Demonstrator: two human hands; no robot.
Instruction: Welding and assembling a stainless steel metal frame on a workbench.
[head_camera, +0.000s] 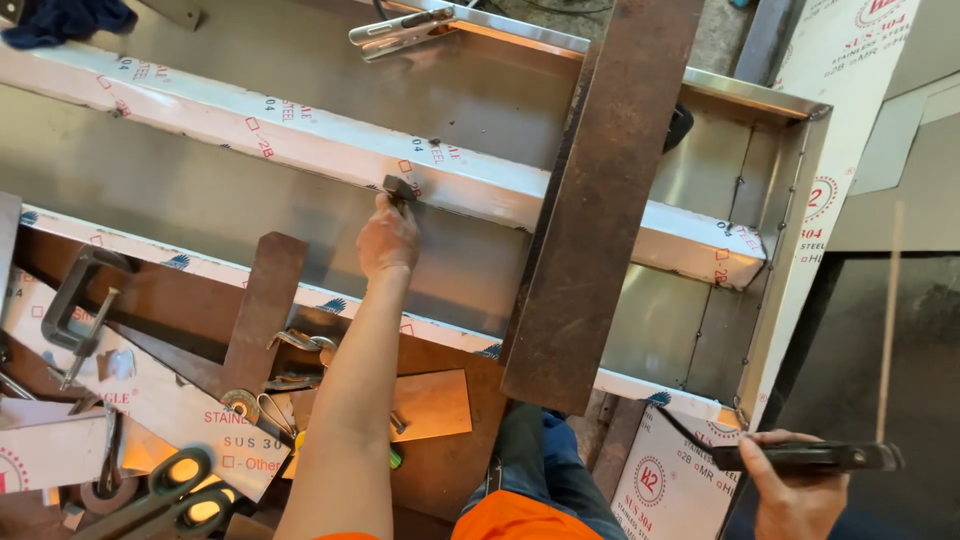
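My left hand reaches forward and pinches a small dark block against the edge of a film-covered steel channel that crosses a stainless steel frame. My right hand is low at the right, closed on a dark flat tool handle that points right. A thin rod stands upright just past that tool's end. A wide rusty steel bar lies slanted across the frame between my two hands.
A C-clamp, metal snips with dark handles, pliers and a rusty flat strip lie on the bench at the left. A spring clamp rests on the far rim. Film-covered steel sheets lean at right.
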